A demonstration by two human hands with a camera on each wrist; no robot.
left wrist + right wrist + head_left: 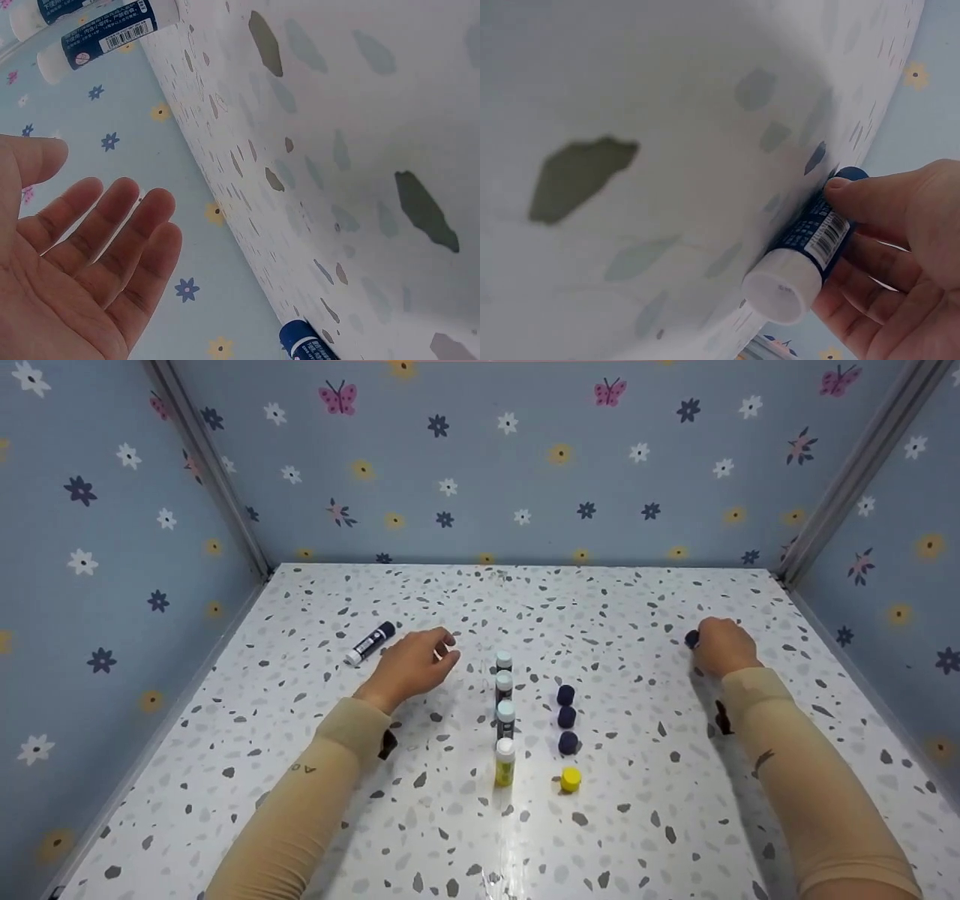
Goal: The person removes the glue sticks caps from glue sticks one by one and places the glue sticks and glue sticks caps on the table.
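R hand (900,255) is pinching a capped glue stick (806,251) lying at the table's (675,825) far right, while L hand (411,666), fingers spread, is hovering near another stick (370,643); probably best lifting it level, w/ grip kept mid-barrel.

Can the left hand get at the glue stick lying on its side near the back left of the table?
Probably yes. The left hand is open and holds nothing, and the lying glue stick sits just beyond its fingers on bare table, with nothing between them.
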